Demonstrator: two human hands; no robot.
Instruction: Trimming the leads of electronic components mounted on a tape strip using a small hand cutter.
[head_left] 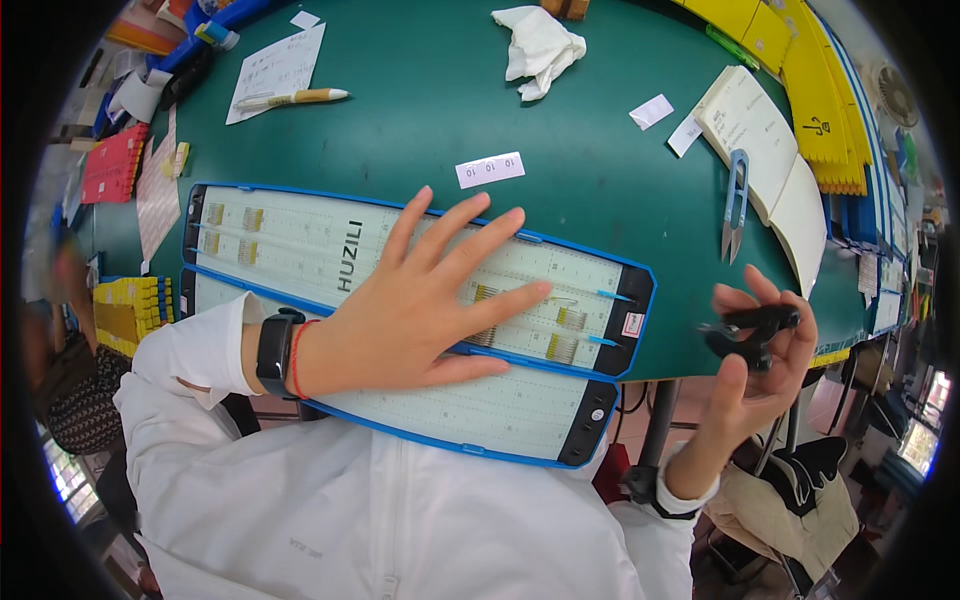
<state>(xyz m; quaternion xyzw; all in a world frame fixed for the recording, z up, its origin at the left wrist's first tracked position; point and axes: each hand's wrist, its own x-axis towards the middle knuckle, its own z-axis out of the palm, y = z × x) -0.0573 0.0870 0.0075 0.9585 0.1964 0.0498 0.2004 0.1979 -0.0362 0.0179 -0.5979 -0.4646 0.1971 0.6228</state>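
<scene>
My left hand [420,310] lies flat with its fingers spread on the upper panel of a long, blue-edged case [545,255]. Nothing shows in its grasp. The case is unfolded into two white, lined panels, its lower panel [525,410] reaching past the table edge toward me. Small bundles of fine strands [571,319] sit near the case's right end, with more bundles [253,219] at the left. Off the right end, my right hand [762,395] holds a small black hinged tool [752,338] between thumb and fingers; motion blur hides its exact kind.
Blue-handled thread snips [736,200] lie right of the case, beside an open notebook [752,125]. Farther back are a white label strip [490,170], crumpled tissue [540,50] and a pen [300,97] on paper. Yellow folders [815,100] line the right edge.
</scene>
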